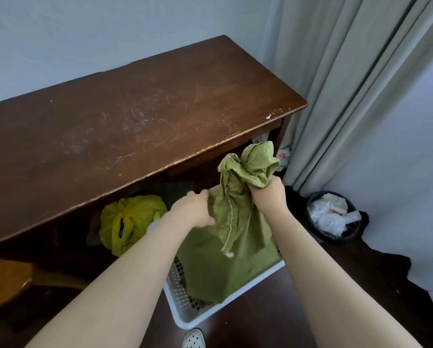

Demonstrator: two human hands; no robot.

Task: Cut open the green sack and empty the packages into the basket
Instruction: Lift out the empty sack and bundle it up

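Note:
The green sack [225, 262] hangs upside down over the white perforated basket [185, 307] on the floor, its lower part resting inside it. My right hand [268, 194] is clenched on a bunched end of the sack, held up near the table's edge. My left hand [195, 209] grips the sack's side just left of that, slightly blurred. A loose strip of sack with a white thread end dangles between my hands. The packages are hidden by the sack.
A scratched dark wooden table [135, 109] stands ahead against the wall. Under it sits a yellow plastic bag [127, 222]. A black waste bin [333, 217] with rubbish stands right, by a grey curtain [361, 84]. A white shoe [192, 339] shows at the bottom.

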